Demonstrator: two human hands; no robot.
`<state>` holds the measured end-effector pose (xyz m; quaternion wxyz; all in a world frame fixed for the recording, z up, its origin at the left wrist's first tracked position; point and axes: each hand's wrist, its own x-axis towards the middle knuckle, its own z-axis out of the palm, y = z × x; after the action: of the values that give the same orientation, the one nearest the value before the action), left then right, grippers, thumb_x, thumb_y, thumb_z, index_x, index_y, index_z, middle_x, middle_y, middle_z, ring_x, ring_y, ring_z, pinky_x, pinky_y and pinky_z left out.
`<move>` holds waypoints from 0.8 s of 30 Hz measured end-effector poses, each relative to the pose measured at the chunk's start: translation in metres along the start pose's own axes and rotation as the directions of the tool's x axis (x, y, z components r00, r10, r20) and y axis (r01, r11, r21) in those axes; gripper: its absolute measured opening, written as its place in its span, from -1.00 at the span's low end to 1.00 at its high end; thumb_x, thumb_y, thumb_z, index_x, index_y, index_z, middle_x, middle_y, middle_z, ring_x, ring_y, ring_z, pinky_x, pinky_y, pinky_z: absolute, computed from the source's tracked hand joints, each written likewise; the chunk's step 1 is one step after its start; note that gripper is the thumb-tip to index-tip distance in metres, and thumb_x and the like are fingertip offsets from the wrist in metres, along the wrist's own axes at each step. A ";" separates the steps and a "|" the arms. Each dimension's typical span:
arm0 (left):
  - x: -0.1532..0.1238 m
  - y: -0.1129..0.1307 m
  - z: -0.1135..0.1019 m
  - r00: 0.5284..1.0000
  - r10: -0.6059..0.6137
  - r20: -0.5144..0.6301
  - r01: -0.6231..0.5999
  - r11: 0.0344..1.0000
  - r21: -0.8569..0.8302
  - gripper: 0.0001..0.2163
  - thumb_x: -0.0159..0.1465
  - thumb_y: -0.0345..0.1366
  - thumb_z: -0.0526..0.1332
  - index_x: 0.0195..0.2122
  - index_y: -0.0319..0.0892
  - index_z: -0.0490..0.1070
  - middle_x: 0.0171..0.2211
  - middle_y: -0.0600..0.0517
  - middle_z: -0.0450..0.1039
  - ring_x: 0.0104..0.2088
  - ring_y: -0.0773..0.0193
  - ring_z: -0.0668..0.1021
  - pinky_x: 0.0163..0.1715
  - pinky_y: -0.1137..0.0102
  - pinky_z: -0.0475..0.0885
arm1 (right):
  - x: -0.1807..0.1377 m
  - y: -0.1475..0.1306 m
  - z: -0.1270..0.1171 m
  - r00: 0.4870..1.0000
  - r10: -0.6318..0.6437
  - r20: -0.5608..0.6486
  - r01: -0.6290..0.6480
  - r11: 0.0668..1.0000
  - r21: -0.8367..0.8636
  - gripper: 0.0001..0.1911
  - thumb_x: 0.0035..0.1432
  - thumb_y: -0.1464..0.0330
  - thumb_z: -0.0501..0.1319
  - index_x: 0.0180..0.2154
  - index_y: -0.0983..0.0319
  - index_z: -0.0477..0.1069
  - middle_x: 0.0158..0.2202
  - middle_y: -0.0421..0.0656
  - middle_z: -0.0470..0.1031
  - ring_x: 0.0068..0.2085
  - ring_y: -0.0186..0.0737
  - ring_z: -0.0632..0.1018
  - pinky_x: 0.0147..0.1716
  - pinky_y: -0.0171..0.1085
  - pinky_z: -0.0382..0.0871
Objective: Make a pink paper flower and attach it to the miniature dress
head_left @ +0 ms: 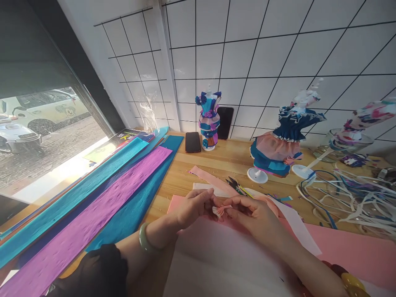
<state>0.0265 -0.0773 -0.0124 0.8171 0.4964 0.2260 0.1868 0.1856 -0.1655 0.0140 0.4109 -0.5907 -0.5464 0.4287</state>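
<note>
My left hand point(193, 206) and my right hand point(256, 216) meet over a pink sheet of paper point(355, 251) on the wooden table point(216, 161). Between the fingertips of both sits a small pleated pink paper piece point(220, 210), fanned out at its left end. Each hand pinches it, fingers closed. A pale green bangle point(144, 239) circles my left wrist. A beaded bracelet point(349, 282) is on my right wrist.
Long teal and purple crepe paper strips point(102, 206) lie at left beside a window. Three small mannequins in paper dresses point(209, 119) point(278, 144) point(355, 128) stand at the back. Two phones point(193, 142) point(225, 122), scissors point(235, 185) and tangled paper strips point(349, 198) are nearby.
</note>
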 end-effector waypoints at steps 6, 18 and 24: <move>-0.001 -0.001 0.000 1.000 -0.006 0.023 0.005 0.999 0.052 -0.75 0.09 -0.16 0.26 -0.46 -0.27 0.33 -0.48 -0.01 0.44 -0.46 0.31 0.52 -0.40 0.43 0.35 | 0.002 0.004 -0.002 0.999 -0.050 0.008 0.050 0.998 -0.032 -0.83 0.11 0.32 0.12 -0.32 0.05 0.50 -0.28 -0.25 0.57 -0.21 -0.22 0.54 -0.19 -0.29 0.39; -0.001 -0.001 0.002 0.996 0.077 -0.049 -0.068 0.986 0.154 -0.71 0.04 -0.16 0.30 -0.35 -0.25 0.30 -0.45 0.04 0.37 -0.46 0.41 0.42 -0.44 0.49 0.29 | 0.005 0.022 0.005 0.997 -0.021 -0.069 0.019 1.000 -0.023 -0.74 0.07 0.18 0.16 -0.27 0.17 0.49 -0.28 -0.13 0.56 -0.23 -0.16 0.52 -0.24 -0.23 0.39; 0.002 -0.011 0.002 0.976 0.191 -0.099 -0.157 0.946 0.283 -0.73 -0.01 -0.27 0.35 -0.34 -0.22 0.32 -0.44 0.08 0.38 -0.42 0.43 0.42 -0.42 0.51 0.27 | 0.005 0.023 0.008 0.993 -0.025 -0.113 0.020 0.999 -0.044 -0.75 0.07 0.18 0.17 -0.31 0.19 0.49 -0.35 -0.15 0.55 -0.30 -0.20 0.50 -0.38 -0.29 0.36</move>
<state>0.0297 -0.0821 -0.0216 0.7051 0.6099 0.2557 0.2560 0.1847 -0.1614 -0.0106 0.4332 -0.6167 -0.5377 0.3779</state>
